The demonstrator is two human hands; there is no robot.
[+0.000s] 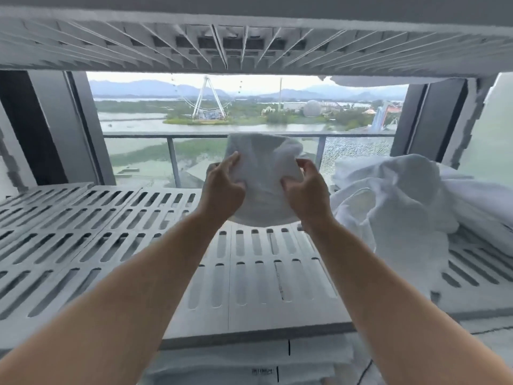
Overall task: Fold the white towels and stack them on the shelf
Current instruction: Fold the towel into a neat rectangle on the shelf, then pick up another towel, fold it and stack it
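head view: the left hand (223,184) and right hand (306,190) each grip a side of a folded white towel (263,165), held over the slotted shelf (133,218) (a crumpled towel pile (388,198) lies on its right end).

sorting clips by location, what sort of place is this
Likely a high-rise hotel's linen storage: a slotted grey shelf, a heap of white towels on it, and beyond it a balcony railing looking down on a ferris wheel and water.
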